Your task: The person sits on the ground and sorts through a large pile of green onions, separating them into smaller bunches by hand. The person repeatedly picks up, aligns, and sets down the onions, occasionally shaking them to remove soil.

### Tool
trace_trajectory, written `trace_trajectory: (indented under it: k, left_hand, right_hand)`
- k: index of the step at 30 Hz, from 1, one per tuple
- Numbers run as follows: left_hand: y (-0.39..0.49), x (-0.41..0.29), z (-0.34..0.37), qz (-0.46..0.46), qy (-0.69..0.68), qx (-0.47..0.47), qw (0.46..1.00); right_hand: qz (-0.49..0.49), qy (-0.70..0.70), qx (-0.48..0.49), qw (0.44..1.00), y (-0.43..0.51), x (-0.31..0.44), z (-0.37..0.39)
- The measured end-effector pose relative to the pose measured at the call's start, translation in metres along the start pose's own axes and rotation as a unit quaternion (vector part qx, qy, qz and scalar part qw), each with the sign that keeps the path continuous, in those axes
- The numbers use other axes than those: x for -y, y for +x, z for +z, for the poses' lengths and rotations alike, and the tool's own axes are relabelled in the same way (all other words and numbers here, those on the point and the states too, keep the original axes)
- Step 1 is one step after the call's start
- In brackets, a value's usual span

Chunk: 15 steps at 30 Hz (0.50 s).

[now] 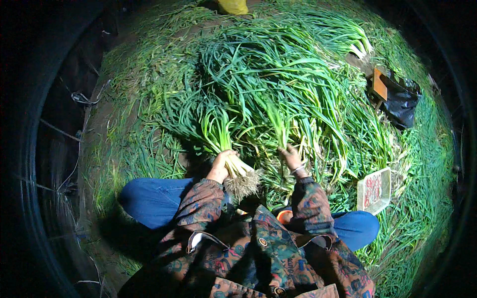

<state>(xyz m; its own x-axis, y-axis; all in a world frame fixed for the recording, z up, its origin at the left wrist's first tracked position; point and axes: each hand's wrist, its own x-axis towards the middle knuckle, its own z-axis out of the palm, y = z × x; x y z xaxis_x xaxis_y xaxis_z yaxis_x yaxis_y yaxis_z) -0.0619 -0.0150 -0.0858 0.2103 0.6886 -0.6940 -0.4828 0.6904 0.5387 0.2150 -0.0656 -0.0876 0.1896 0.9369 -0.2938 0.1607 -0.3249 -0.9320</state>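
Observation:
My left hand (222, 164) is closed around a bunch of leek-like plants (238, 166). Its pale stems and shaggy roots point down towards my lap, and its green leaves (218, 130) fan away from me. To the right, my right hand (291, 158) grips a smaller tuft of green leaves (277, 124), blurred at its upper end. The two hands are apart, above the near edge of a large heap of the same plants (268, 74).
A pale plastic basket (385, 201) with red bands in it stands tilted by my right knee. Further right are a black plastic bag (400, 104) and a wooden board (379, 85). A bundle with white stems (360, 46) lies far right. A yellow sack (233, 6) is at the top. Cords (84, 97) hang along the left edge.

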Motion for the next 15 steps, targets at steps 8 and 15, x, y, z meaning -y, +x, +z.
trace_trajectory:
  k: [8,15]
  left_hand:
    - [-0.021,-0.021,0.017,0.057,-0.003,0.044,0.997]
    - [-0.023,-0.016,0.03,0.036,0.005,0.061,0.997]
  right_hand:
    - [-0.055,0.277,0.032,0.959,-0.026,0.116,0.013]
    - [0.133,0.241,-0.022,0.961,-0.01,0.038,0.051]
